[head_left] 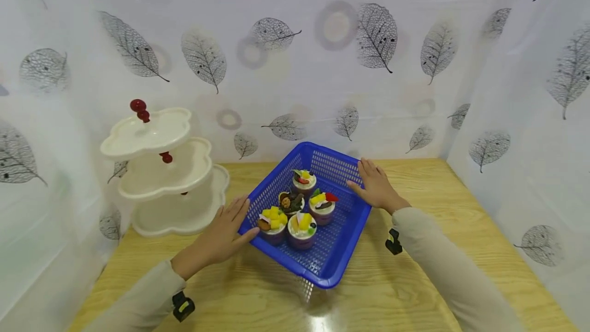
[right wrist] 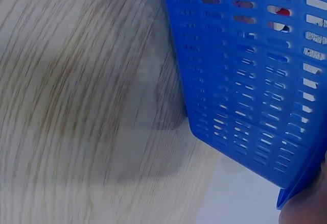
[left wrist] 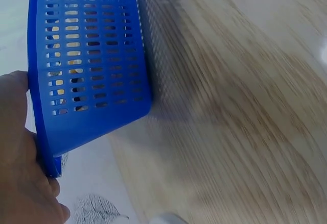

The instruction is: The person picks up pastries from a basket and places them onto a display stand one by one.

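A blue plastic basket (head_left: pixel 341 270) with slotted walls stands askew on the table, one corner toward me. Inside, in its left half, are several dessert cups (head_left: pixel 301 234) topped with cream, fruit pieces and leaves. My left hand (head_left: pixel 221 232) lies at the basket's left corner, fingers straight along the outside and thumb on the near rim. In the left wrist view the left hand (left wrist: pixel 23 157) touches the rim from outside. At the right corner, my right hand (head_left: pixel 379 188) rests over the rim, its thumb reaching inward. Only part of the right hand (right wrist: pixel 309 201) shows in the right wrist view.
A white three-tier stand (head_left: pixel 161 181) with scalloped plates and red knobs stands at the back left, close to my left hand. The wooden table (head_left: pixel 428 193) meets a leaf-patterned white sheet (head_left: pixel 295 81) at the back and both sides.
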The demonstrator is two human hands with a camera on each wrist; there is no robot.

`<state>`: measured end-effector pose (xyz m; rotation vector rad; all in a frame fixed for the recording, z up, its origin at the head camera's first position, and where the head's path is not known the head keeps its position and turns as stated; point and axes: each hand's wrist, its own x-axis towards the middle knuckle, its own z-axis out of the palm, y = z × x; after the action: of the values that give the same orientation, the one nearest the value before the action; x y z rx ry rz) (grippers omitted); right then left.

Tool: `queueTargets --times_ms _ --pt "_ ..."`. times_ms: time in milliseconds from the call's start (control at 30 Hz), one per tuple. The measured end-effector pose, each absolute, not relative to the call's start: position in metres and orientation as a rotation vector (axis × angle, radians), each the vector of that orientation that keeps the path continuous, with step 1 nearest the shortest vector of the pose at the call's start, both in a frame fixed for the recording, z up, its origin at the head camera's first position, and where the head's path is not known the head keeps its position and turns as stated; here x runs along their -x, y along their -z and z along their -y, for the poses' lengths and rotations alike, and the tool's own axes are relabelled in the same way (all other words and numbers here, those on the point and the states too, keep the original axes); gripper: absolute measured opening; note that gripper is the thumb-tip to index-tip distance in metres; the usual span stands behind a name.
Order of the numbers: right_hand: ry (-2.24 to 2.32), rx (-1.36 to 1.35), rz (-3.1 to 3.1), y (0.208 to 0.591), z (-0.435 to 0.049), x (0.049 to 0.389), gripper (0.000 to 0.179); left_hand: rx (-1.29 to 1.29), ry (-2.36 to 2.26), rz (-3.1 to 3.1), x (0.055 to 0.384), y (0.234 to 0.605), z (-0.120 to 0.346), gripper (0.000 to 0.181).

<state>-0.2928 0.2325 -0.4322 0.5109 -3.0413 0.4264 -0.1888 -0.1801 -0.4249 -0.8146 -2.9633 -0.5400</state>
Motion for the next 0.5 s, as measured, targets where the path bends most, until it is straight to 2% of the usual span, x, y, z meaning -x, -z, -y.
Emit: queueTargets --times_ms 500 --pt "-0.388 -0.565 3.046 0.428 -0.185 0.31 0.075 0.721 0.52 2.962 0.183 0.425 0.215 0.074"
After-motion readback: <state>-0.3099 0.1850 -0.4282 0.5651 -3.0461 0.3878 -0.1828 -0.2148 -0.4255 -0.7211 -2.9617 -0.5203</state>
